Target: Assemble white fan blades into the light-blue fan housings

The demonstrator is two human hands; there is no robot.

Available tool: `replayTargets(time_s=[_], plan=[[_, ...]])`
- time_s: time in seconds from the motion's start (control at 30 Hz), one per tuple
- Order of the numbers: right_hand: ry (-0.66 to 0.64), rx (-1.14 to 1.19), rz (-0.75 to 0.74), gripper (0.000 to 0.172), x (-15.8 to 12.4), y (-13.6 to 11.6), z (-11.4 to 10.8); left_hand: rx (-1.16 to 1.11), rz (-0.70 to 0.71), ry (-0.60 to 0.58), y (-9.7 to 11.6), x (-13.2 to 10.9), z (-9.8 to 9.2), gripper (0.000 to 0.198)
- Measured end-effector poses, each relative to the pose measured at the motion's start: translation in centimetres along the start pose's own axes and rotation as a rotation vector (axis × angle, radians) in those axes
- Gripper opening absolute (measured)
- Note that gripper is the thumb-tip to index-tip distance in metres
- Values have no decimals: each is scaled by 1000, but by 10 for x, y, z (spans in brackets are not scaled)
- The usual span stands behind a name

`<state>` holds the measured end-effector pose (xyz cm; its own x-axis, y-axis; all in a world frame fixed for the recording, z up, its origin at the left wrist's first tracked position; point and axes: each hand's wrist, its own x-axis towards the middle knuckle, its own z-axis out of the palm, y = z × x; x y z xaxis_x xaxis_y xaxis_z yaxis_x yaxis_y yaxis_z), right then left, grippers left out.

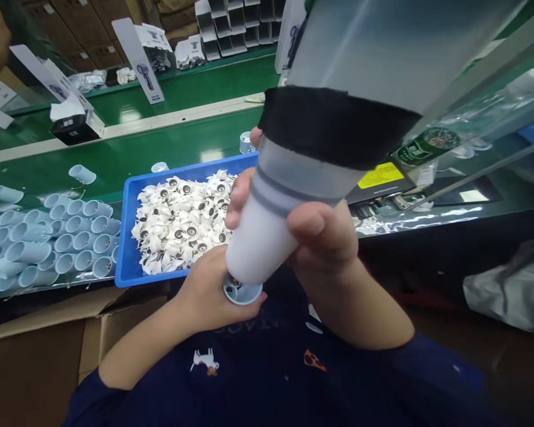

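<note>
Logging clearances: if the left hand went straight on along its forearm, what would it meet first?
The left hand would probably meet the tube's white end, held by the right hand; whether they already touch is unclear.

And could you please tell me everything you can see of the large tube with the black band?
The large tube slants down leftward, its top cut off by the picture's edge. The wide upper part looks like translucent plastic; a black band, seemingly tape, wraps its middle. Below, it narrows to a milky white end with two grey rings. The right hand grips this lower part. The end covers part of a light-blue cup's mouth; contact there is unclear.
</note>
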<state>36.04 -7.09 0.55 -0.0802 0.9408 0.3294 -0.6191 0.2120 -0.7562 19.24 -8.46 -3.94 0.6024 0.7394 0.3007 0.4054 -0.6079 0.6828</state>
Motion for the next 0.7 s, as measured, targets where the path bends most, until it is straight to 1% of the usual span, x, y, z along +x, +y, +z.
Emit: replayTargets(time_s=[0.17, 0.33, 0.47, 0.53, 0.6, 0.67, 0.7], plan=[[117, -146, 61, 39, 1, -5, 4, -58, -16, -27, 0, 3, 0, 24], [84, -148, 50, 44, 3, -2, 1, -73, -36, -31, -4, 5, 2, 25], [105, -140, 68, 48, 8, 1, -2, -25, -54, -51, -5, 6, 1, 25], [103, -119, 112, 50, 11, 4, -4, -21, -81, -89, -4, 7, -1, 26], [86, -82, 118, 50, 13, 8, -6, -66, -139, -150, -3, 9, -3, 30], [83, -42, 63, 50, 14, 9, -10, -87, -183, -227, -5, 11, -4, 34], [95, -30, 23, 52, 12, 7, -14, -60, -191, -260, -8, 11, -5, 38]])
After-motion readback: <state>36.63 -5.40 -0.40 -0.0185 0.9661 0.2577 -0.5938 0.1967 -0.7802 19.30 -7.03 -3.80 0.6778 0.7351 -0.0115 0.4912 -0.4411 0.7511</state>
